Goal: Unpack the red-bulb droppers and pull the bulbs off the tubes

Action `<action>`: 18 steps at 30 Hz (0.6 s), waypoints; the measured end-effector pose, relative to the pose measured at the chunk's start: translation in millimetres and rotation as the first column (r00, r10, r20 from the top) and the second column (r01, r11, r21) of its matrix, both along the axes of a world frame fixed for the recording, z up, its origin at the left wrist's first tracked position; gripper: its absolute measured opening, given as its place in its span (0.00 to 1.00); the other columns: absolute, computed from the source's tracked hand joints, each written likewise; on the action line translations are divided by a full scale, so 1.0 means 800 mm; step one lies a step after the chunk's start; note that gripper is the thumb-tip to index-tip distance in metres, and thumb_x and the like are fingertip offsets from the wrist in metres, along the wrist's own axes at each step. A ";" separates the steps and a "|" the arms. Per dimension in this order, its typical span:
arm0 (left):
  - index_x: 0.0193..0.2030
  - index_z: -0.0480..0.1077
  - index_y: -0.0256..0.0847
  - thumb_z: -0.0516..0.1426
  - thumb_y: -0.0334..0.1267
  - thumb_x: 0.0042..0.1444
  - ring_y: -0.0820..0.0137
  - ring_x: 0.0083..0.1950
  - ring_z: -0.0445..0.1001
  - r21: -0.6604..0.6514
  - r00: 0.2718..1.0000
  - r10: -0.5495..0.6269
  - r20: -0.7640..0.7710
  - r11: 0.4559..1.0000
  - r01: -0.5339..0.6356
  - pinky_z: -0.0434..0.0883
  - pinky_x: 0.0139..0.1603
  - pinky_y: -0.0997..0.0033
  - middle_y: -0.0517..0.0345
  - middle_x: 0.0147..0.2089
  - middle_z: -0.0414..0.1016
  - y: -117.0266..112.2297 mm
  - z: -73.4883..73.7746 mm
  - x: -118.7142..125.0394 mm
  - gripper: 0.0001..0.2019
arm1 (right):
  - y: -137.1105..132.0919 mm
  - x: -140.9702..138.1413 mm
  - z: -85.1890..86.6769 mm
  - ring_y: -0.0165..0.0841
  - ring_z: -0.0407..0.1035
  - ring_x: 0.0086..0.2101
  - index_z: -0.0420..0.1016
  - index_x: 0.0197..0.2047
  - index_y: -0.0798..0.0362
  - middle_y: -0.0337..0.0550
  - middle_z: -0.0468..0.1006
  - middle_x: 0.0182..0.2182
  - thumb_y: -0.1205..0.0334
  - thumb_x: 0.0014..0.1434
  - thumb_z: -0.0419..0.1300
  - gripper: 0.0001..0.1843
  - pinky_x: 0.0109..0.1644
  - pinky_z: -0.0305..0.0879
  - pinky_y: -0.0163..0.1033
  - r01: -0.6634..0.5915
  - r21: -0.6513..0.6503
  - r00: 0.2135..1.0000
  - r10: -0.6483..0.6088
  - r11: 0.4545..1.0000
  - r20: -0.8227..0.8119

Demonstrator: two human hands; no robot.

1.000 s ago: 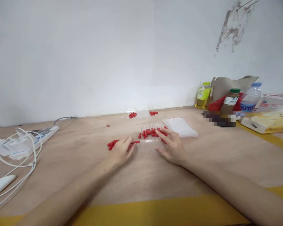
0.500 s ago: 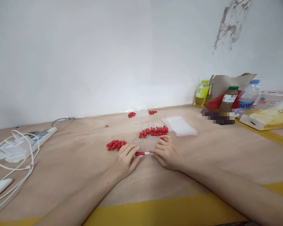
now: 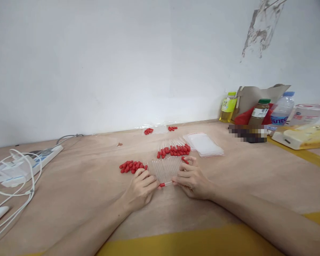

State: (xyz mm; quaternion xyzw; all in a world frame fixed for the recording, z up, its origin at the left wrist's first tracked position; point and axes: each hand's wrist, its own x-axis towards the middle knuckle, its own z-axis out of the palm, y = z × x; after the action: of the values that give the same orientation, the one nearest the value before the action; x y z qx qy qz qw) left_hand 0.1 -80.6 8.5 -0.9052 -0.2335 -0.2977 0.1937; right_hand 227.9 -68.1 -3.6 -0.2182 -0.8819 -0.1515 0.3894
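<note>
My left hand (image 3: pixel 141 188) is closed on a red rubber bulb (image 3: pixel 162 185), whose end shows past the fingertips. A clear glass dropper tube (image 3: pixel 168 183) runs from that bulb to my right hand (image 3: pixel 193 179), which pinches the tube's other end. Another red bulb (image 3: pixel 185 160) lies at the raised fingers of my right hand; whether it is gripped I cannot tell. Just beyond both hands is a row of bare glass tubes (image 3: pixel 164 169) side by side. Loose red bulbs (image 3: pixel 132 166) are heaped beyond my left hand.
Several red-bulbed droppers (image 3: pixel 176 149) lie farther back, beside a stack of clear zip bags (image 3: pixel 204 144). Bags with red bulbs (image 3: pixel 148 131) rest near the wall. A power strip (image 3: pixel 49 156) with white cables is at left; bottles (image 3: pixel 227 108) and a tissue pack (image 3: pixel 301 137) at right.
Both hands have moved slightly nearer to me with the bulb and tube, away from the row of glass tubes. My left fingers now cover more of the bulb.
</note>
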 end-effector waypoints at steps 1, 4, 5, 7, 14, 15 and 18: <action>0.32 0.68 0.38 0.52 0.31 0.56 0.71 0.33 0.64 0.017 1.000 -0.007 -0.015 1.000 0.008 0.57 0.37 0.66 0.59 0.26 0.71 -0.001 0.001 0.001 0.05 | 0.000 0.000 0.000 0.27 0.59 0.28 0.71 0.29 0.51 0.33 0.71 0.19 0.65 0.58 0.53 0.08 0.50 0.43 0.44 -0.003 -0.006 1.000 0.003 1.000 0.008; 0.32 0.68 0.39 0.52 0.31 0.56 0.71 0.33 0.65 0.084 0.998 -0.007 -0.059 0.996 0.012 0.57 0.38 0.65 0.60 0.27 0.72 -0.001 0.001 0.002 0.05 | -0.001 0.001 -0.001 0.27 0.59 0.29 0.71 0.30 0.50 0.33 0.71 0.19 0.65 0.58 0.52 0.08 0.50 0.44 0.44 -0.010 -0.025 1.000 0.011 1.000 0.016; 0.32 0.68 0.39 0.52 0.31 0.56 0.71 0.33 0.65 0.106 0.997 -0.004 -0.072 0.994 0.011 0.57 0.38 0.65 0.60 0.27 0.72 -0.001 0.001 0.001 0.05 | 0.000 0.003 -0.001 0.27 0.59 0.29 0.71 0.30 0.50 0.33 0.70 0.19 0.65 0.58 0.52 0.08 0.50 0.44 0.44 -0.012 -0.034 1.000 0.012 0.999 0.017; 0.32 0.68 0.39 0.52 0.30 0.55 0.70 0.34 0.66 0.137 0.997 -0.011 -0.082 0.990 0.022 0.58 0.38 0.65 0.59 0.29 0.73 0.002 0.002 -0.008 0.05 | 0.004 0.010 0.000 0.28 0.59 0.29 0.72 0.28 0.50 0.33 0.70 0.18 0.65 0.58 0.52 0.09 0.50 0.44 0.44 -0.015 -0.046 1.000 0.016 0.999 0.012; 0.39 0.71 0.41 0.51 0.38 0.56 0.70 0.36 0.69 -0.291 0.786 0.459 0.414 0.885 -0.363 0.66 0.35 0.71 0.55 0.37 0.71 0.031 0.025 -0.074 0.09 | 0.029 0.038 0.007 0.28 0.62 0.28 0.74 0.31 0.51 0.38 0.74 0.23 0.62 0.60 0.50 0.12 0.46 0.47 0.43 0.251 -0.238 0.935 -0.299 0.938 -0.192; 0.41 0.71 0.41 0.51 0.40 0.56 0.69 0.37 0.69 -0.368 0.724 0.524 0.449 0.847 -0.384 0.67 0.35 0.71 0.55 0.38 0.70 0.037 0.028 -0.081 0.11 | 0.029 0.034 0.006 0.29 0.63 0.29 0.74 0.34 0.50 0.38 0.75 0.25 0.62 0.60 0.50 0.11 0.45 0.47 0.42 0.251 -0.250 0.933 -0.302 0.935 -0.196; 0.46 0.71 0.40 0.50 0.43 0.54 0.66 0.41 0.69 -0.513 0.606 0.632 0.483 0.765 -0.389 0.67 0.41 0.67 0.53 0.39 0.69 0.055 0.028 -0.100 0.17 | 0.025 0.017 0.003 0.30 0.65 0.32 0.74 0.40 0.51 0.41 0.77 0.29 0.64 0.58 0.51 0.11 0.43 0.50 0.41 0.244 -0.268 0.937 -0.298 0.932 -0.184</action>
State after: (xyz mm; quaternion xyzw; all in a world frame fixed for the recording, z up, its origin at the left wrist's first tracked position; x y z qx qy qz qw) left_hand -80.2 -36.7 30.8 -0.6617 -0.5871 -0.4661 0.0141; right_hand 241.5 -48.5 -1.5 -0.3996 -0.8058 -0.0705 0.4312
